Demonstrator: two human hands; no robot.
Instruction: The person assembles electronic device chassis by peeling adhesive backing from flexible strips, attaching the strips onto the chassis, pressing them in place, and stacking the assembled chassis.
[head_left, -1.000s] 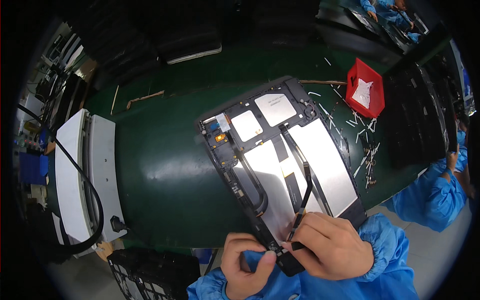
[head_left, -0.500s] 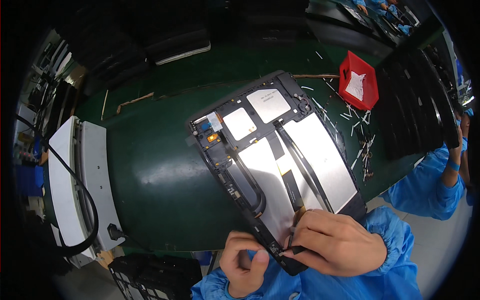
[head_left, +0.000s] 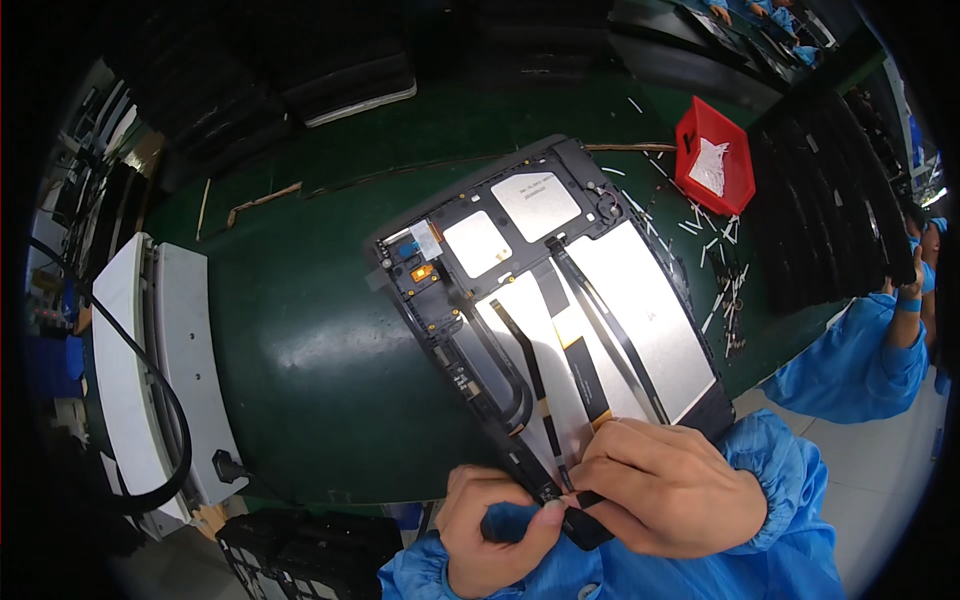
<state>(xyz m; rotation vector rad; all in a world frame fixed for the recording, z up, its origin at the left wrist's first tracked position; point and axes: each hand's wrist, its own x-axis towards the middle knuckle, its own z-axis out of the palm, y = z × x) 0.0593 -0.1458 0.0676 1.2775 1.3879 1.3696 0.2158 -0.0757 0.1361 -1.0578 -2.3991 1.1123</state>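
Note:
An opened tablet [head_left: 536, 420] with a black frame and silver plates lies slanted, its near end close to my body. A thin black flex cable [head_left: 535, 375] stretches along the plate, its free end towards the middle. My right hand [head_left: 665, 490] is closed over the near end, thumb and index finger pinching this cable by its lower end. My left hand [head_left: 495, 530] has curled fingers at the tablet's left edge; its thumb presses on the frame beside the cable end. The cable's exact seat is hidden by the fingertips. A wider black ribbon [head_left: 587, 380] runs alongside.
A red bin [head_left: 740, 180] holding white strips stands at the back right. Small white sticks [head_left: 722, 300] are scattered near it. Stacks of black panels [head_left: 830, 200] rise at right; a white device [head_left: 185, 370] with a cable stands left. A blue-sleeved co-worker [head_left: 860, 355] is at right.
The thin flex cable now lies stretched out along the plate; before, it was not visible there. My left thumb has moved right onto the frame, near my right fingertips.

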